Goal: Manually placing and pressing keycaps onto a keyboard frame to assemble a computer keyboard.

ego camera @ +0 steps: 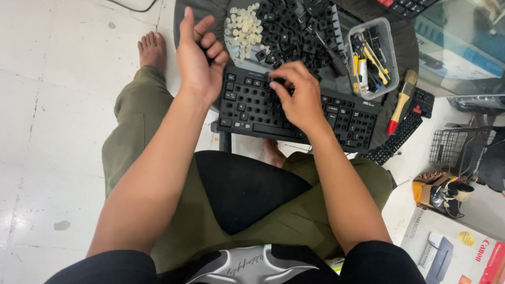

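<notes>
A black keyboard (296,111) lies at the near edge of a small round tabletop (407,49), poking a bit past the rim. Behind it sits a big pile of loose black keys (294,24), small white caps (243,28) and a clear box of tools (371,56), so little room is left. The right hand (300,98) rests on the keyboard, fingers bent and pressed on the top row. The left hand (198,57) floats above the keyboard's left end, fingers curled in; I cannot tell if it holds anything.

Bright, even light; sharp focus, soft shadows.
</notes>
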